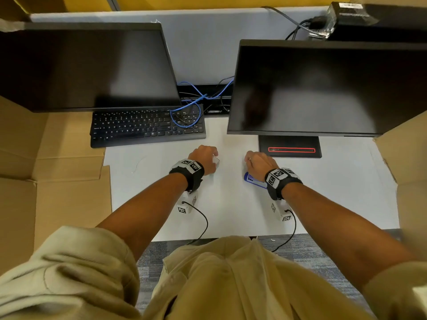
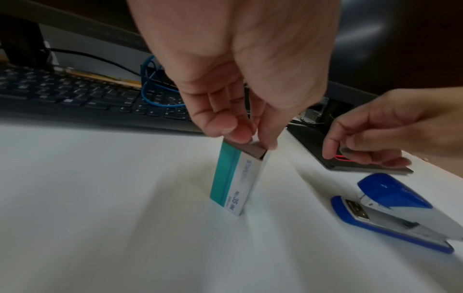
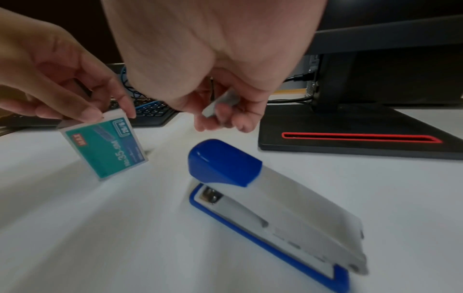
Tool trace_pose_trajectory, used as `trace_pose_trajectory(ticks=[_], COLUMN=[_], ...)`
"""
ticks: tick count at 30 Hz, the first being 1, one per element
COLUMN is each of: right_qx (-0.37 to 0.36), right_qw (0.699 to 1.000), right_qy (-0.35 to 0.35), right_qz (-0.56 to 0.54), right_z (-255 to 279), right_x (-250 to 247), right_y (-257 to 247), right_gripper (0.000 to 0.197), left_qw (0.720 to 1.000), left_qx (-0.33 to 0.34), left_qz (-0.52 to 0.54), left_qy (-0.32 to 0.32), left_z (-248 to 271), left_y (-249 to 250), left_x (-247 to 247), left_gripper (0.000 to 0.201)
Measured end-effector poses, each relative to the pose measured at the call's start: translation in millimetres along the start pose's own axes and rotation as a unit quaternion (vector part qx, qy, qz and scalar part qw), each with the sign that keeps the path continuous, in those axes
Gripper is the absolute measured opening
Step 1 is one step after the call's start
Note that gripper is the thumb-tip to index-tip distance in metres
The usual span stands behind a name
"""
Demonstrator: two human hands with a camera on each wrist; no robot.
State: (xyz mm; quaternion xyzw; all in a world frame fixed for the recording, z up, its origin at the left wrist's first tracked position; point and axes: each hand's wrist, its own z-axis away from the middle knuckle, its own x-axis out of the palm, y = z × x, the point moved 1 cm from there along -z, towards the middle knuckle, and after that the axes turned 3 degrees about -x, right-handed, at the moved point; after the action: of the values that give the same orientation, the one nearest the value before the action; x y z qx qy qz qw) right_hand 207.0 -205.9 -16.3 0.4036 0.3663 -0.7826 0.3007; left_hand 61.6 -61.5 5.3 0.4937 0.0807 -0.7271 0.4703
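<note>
In the head view the staple box (image 1: 216, 160) is nearly all hidden behind the left hand (image 1: 204, 159) and the blue stapler (image 1: 249, 179) mostly beneath the right hand (image 1: 260, 163) — whose curled fingers cover much of a grey strip (image 3: 221, 104) too blurred to name.

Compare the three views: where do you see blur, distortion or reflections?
Head view: the wide lens bends the right monitor; its dark screen shows faint reflections. Left wrist view: blur smears the staple box lettering. Right wrist view: the stapler streaks toward its rear; the white desk looks smeared.
</note>
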Motion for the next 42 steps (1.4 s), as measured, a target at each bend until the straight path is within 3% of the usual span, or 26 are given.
trace_pose_trajectory(ticks=[3, 7, 15, 20, 24, 30, 36, 42], right_qx=[0.006, 0.013, 0.033, 0.009, -0.012, -0.017, -0.028, -0.043], right_qw=[1.000, 0.998, 0.999, 1.000, 1.000, 1.000, 0.994, 0.999], right_qy=[-0.019, -0.056, -0.004, 0.018, 0.017, -0.003, -0.016, 0.016], right_qz=[0.015, 0.039, 0.033, 0.017, 0.019, -0.022, -0.108, -0.027], right_z=[6, 15, 32, 36, 33, 33, 47, 57], right_x=[3, 9, 15, 21, 24, 26, 25, 2], right_y=[7, 19, 35, 25, 11, 2, 10, 30], right_gripper=[0.033, 0.061, 0.037, 0.032, 0.029, 0.029, 0.032, 0.040], left_qw=[0.999, 0.996, 0.991, 0.988, 0.985, 0.988, 0.994, 0.993], left_qx=[0.031, 0.085, 0.114, 0.119, 0.127, 0.101, 0.073, 0.110], left_qz=[-0.016, -0.022, -0.018, 0.019, 0.054, 0.098, 0.072, 0.020], left_qy=[-0.009, -0.014, -0.074, -0.093, -0.105, -0.067, -0.034, -0.028], left_z=[1, 3, 2, 4, 5, 3, 1, -2], left_y=[11, 31, 55, 59, 57, 51, 45, 46], left_x=[2, 15, 51, 63, 71, 83, 91, 88], left_gripper=[0.042, 0.037, 0.042, 0.052, 0.040, 0.025, 0.020, 0.017])
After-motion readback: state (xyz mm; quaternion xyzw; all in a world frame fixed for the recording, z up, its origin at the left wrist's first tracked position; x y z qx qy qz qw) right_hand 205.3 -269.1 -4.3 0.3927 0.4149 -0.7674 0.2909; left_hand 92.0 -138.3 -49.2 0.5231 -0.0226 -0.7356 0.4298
